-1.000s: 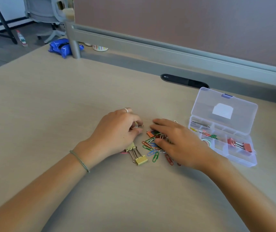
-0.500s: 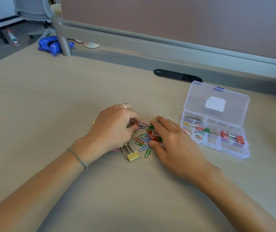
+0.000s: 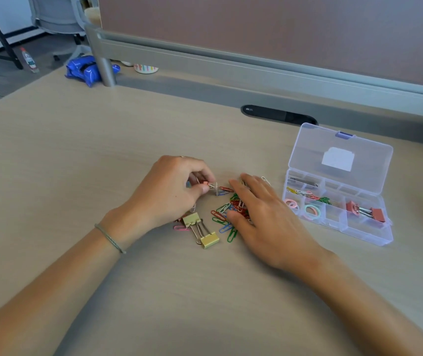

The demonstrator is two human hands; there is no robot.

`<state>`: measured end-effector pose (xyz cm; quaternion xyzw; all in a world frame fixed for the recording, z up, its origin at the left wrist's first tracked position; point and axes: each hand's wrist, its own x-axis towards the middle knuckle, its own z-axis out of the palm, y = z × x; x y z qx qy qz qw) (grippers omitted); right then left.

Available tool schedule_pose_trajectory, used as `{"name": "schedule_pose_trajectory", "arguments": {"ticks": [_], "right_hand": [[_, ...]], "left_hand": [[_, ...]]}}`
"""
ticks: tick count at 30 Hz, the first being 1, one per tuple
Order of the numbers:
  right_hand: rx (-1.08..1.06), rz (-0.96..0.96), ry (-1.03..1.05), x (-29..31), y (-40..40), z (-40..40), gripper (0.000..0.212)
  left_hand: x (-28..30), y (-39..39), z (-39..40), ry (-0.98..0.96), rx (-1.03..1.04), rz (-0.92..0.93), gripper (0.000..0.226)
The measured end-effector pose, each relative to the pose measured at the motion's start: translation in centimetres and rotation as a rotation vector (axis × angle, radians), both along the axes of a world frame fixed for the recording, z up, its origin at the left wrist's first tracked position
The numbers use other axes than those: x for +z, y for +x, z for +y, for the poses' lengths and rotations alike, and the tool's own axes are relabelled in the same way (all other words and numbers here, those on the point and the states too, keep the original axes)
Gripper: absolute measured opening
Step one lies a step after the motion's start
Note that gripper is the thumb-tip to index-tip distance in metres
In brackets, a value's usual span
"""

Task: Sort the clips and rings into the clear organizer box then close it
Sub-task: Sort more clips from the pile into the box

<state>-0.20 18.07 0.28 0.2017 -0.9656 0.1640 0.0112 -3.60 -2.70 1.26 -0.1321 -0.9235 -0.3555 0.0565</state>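
A heap of coloured paper clips (image 3: 224, 214) lies in the middle of the desk. My left hand (image 3: 171, 194) is at its left edge, thumb and fingers pinching a small clip (image 3: 214, 187). My right hand (image 3: 264, 217) lies flat over the right side of the heap, fingers spread. Two yellow binder clips (image 3: 201, 231) lie just below my left hand. The clear organizer box (image 3: 333, 199) stands open to the right, its lid raised. Inside it are paper clips (image 3: 307, 195), pink and green rings (image 3: 305, 209) and red binder clips (image 3: 366, 211).
A grey partition rail (image 3: 256, 73) runs along the desk's far edge, with a black cable slot (image 3: 278, 115) in front of it. A blue package (image 3: 86, 69) and a striped dish (image 3: 145, 68) sit at the far left. A chair stands beyond.
My left hand has curled its fingers and picked out a small clip at the heap's left edge. My right hand has spread flatter over the clips. The view shifted slightly.
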Motion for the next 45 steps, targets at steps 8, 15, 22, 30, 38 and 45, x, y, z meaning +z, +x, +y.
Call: {"name": "schedule_pose_trajectory", "arguments": {"ticks": [8,15,22,30,38,45], "right_hand": [[0.023,0.007,0.022,-0.3,-0.6,-1.1,0.055],[0.042,-0.005,0.067,-0.7,-1.4,-1.8,0.059],[0.077,0.159,0.161,-1.4,-1.7,-1.0,0.057],[0.170,0.285,0.091,-1.4,-3.1,-1.1,0.022],[0.280,0.411,0.187,-1.4,-3.2,-1.3,0.023],[0.261,0.470,0.187,-1.7,-4.8,-1.6,0.025]], "left_hand": [[-0.3,0.0,-1.5,0.034,-0.019,-0.059,0.019],[0.6,-0.5,-4.0,0.000,0.064,-0.072,0.019],[0.4,-0.7,-5.9,-0.078,0.155,-0.100,0.018],[0.6,0.1,-3.8,-0.026,0.130,0.039,0.018],[0.3,0.4,-2.4,0.055,0.099,0.090,0.019],[0.5,0.6,-0.4,0.203,0.134,0.044,0.021]]}}
